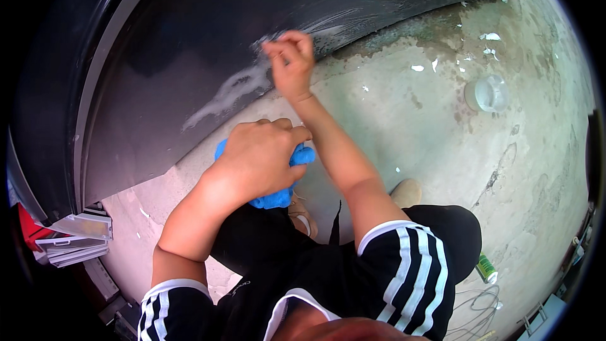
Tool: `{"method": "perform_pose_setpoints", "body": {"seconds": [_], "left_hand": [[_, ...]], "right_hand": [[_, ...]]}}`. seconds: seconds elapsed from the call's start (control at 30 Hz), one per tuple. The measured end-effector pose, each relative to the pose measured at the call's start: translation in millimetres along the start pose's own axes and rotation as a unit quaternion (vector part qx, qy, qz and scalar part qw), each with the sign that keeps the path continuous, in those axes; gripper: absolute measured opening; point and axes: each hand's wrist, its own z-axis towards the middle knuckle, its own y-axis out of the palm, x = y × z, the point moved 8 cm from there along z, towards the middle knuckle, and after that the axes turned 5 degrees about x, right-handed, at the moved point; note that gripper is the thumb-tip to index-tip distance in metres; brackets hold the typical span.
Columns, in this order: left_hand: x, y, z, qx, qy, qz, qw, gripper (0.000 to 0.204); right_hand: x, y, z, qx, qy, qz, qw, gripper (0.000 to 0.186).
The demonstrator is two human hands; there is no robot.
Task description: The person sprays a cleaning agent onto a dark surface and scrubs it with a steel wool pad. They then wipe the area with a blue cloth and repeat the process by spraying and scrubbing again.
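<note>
This looks like a workshop or similar rough work area: a bare, stained grey concrete floor (pixel 442 145), scattered small white scraps (pixel 490 36), a clear round tub (pixel 487 94), and a green cylindrical can (pixel 486 268) near loose, thin grey cable (pixel 475 308).

Cloth (pixel 274 199) sits in the left grip (pixel 257 155), panel (pixel 151 95) ahead, container (pixel 471 96) on floor (pixel 410 126) at right.

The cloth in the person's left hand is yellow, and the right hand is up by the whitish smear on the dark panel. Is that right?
Not the colour: the head view shows the cloth in the left hand is blue. The right hand is indeed up by the whitish smear on the dark panel.
</note>
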Motion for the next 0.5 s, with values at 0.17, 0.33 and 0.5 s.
{"method": "perform_pose_setpoints", "body": {"seconds": [0.17,0.33,0.5], "left_hand": [[-1.5,3.0,-15.0,-0.005,-0.009,-0.004,1.000,0.040],[6.5,-3.1,-6.9,-0.001,0.009,0.015,1.000,0.041],[3.3,-8.4,-20.9,0.010,-0.002,0.013,1.000,0.041]], "right_hand": [[35.0,-44.3,78.5,0.169,0.089,0.032,0.981,0.007],[-26.9,12.5,10.5,0.007,-0.044,0.034,0.998,0.014],[-24.8,-7.4,51.4,0.074,0.003,0.015,0.997,0.013]]}}
